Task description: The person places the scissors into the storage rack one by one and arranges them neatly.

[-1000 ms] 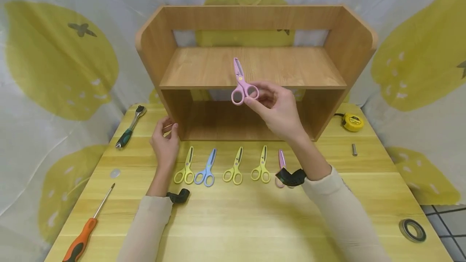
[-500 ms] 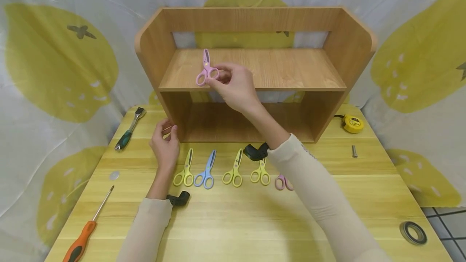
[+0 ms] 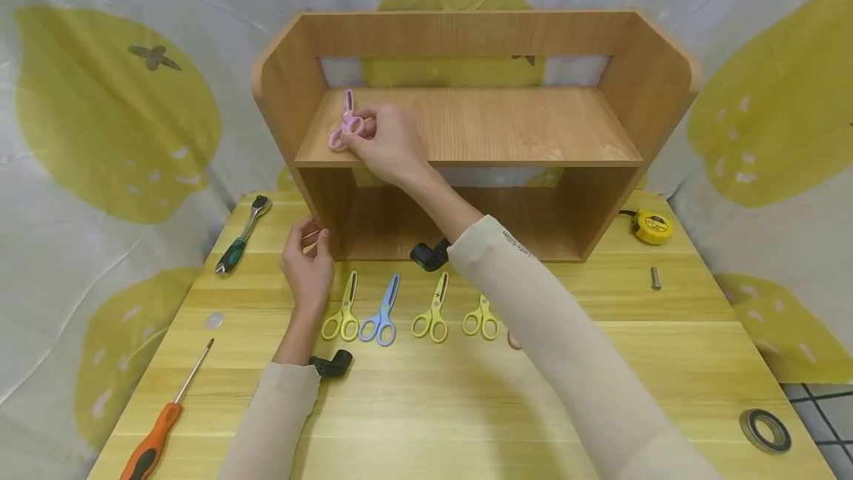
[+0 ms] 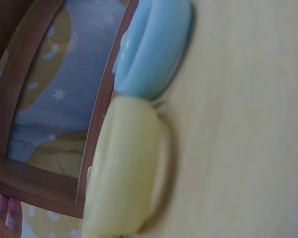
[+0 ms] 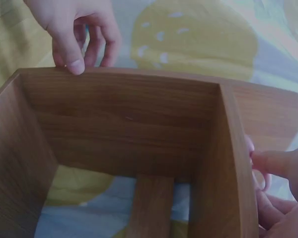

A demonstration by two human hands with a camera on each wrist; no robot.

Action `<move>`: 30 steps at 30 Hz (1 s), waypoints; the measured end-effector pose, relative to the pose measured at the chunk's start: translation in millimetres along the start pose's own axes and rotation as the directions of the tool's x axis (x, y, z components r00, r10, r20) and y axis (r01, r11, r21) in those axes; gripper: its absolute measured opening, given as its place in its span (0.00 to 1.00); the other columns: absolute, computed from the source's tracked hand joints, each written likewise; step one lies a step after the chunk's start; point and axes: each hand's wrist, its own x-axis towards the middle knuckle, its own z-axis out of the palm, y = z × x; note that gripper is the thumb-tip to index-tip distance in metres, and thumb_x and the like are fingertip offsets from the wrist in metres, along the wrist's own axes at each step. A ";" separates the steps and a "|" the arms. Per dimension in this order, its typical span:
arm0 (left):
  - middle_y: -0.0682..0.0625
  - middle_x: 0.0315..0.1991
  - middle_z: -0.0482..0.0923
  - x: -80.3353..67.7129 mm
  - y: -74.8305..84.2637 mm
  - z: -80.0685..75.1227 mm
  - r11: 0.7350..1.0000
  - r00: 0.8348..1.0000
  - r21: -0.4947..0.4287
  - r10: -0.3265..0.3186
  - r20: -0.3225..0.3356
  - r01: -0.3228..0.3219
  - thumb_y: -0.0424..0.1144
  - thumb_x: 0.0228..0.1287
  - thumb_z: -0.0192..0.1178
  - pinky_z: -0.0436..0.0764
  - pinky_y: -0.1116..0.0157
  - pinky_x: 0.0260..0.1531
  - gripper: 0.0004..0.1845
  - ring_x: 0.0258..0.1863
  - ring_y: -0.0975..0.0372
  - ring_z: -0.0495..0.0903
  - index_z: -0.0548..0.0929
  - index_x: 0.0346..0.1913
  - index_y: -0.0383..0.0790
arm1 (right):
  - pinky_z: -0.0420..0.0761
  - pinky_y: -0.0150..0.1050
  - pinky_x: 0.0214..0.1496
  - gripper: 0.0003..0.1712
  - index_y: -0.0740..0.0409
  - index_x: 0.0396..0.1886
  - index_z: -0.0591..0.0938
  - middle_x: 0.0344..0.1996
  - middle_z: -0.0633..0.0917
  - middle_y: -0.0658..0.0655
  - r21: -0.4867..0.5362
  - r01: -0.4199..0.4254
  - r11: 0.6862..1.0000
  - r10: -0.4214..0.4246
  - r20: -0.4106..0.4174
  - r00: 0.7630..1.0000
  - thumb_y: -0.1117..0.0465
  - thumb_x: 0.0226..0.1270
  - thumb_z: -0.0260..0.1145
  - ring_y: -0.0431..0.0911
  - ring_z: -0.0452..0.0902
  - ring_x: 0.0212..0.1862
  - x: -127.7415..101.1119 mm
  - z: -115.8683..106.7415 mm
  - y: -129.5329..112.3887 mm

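My right hand (image 3: 380, 141) pinches the handles of pink scissors (image 3: 346, 123) at the left end of the upper shelf of a wooden shelf unit (image 3: 466, 124), the blades pointing to the back. In the right wrist view the fingers (image 5: 280, 166) and a bit of pink handle (image 5: 249, 145) show beside the shelf edge. My left hand (image 3: 307, 258) rests against the unit's lower left front corner, thumb on the wood (image 5: 72, 62). On the table in front lie yellow-green scissors (image 3: 342, 310), blue scissors (image 3: 381, 313) and two more yellow-green pairs (image 3: 433, 310).
A ratchet wrench (image 3: 241, 234) lies left of the shelf, an orange-handled screwdriver (image 3: 163, 417) at the near left with a small disc (image 3: 213, 320) above it. A yellow tape measure (image 3: 651, 226), a small metal pin (image 3: 656, 277) and a tape roll (image 3: 765, 430) lie to the right.
My right hand carried the pink scissors from in front of the shelf's middle up and left onto the upper shelf's left end. The left hand stayed at the corner.
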 end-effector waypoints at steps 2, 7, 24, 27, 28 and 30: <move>0.46 0.50 0.87 -0.8 0.5 0.0 1.000 1.000 0.006 0.001 0.001 -0.001 0.31 0.71 0.64 0.89 0.61 0.47 0.15 0.47 0.58 0.86 0.84 0.58 0.40 | 0.75 0.29 0.33 0.20 0.51 0.57 0.86 0.36 0.90 0.47 -0.047 -0.012 0.999 0.013 0.016 1.000 0.50 0.69 0.72 0.36 0.79 0.37 1.3 2.1 -1.4; 0.46 0.51 0.87 -2.1 1.9 -0.3 1.000 1.000 0.013 -0.007 0.001 0.007 0.31 0.71 0.64 0.87 0.69 0.45 0.15 0.48 0.57 0.86 0.83 0.58 0.39 | 0.77 0.32 0.36 0.22 0.46 0.56 0.85 0.38 0.86 0.44 -0.185 -0.047 0.982 0.053 0.031 0.998 0.42 0.68 0.71 0.38 0.79 0.41 2.4 6.4 -3.9; 0.49 0.52 0.87 -2.5 1.5 -3.5 0.999 1.000 0.031 -0.023 0.011 0.023 0.31 0.72 0.62 0.88 0.66 0.44 0.15 0.47 0.61 0.85 0.84 0.58 0.43 | 0.81 0.34 0.53 0.25 0.56 0.60 0.83 0.53 0.86 0.53 -0.095 0.071 0.993 -0.073 -0.019 0.997 0.48 0.69 0.71 0.44 0.80 0.53 -10.0 3.5 3.9; 0.48 0.52 0.87 -1.2 0.6 -2.8 0.999 1.000 0.032 -0.017 0.014 0.017 0.31 0.72 0.62 0.86 0.73 0.43 0.15 0.47 0.59 0.86 0.84 0.59 0.43 | 0.80 0.33 0.55 0.23 0.60 0.58 0.84 0.53 0.86 0.57 0.011 0.126 0.992 -0.125 -0.053 0.991 0.53 0.68 0.73 0.47 0.80 0.53 -20.9 -4.9 9.0; 0.48 0.51 0.88 -0.8 0.3 -2.5 0.999 1.000 0.031 -0.015 0.013 0.015 0.32 0.72 0.63 0.85 0.75 0.42 0.15 0.48 0.59 0.86 0.84 0.59 0.44 | 0.81 0.32 0.56 0.22 0.61 0.57 0.84 0.52 0.85 0.58 0.039 0.142 0.989 -0.139 -0.062 0.988 0.54 0.68 0.73 0.47 0.79 0.52 -25.4 -8.3 10.9; 0.48 0.51 0.88 -0.1 0.1 -2.1 1.000 1.000 0.026 -0.009 0.015 0.009 0.32 0.72 0.63 0.85 0.77 0.41 0.15 0.47 0.59 0.87 0.84 0.59 0.44 | 0.82 0.31 0.55 0.21 0.62 0.56 0.84 0.51 0.85 0.58 0.067 0.169 0.983 -0.164 -0.075 0.984 0.56 0.68 0.73 0.47 0.79 0.52 -36.1 -15.8 15.8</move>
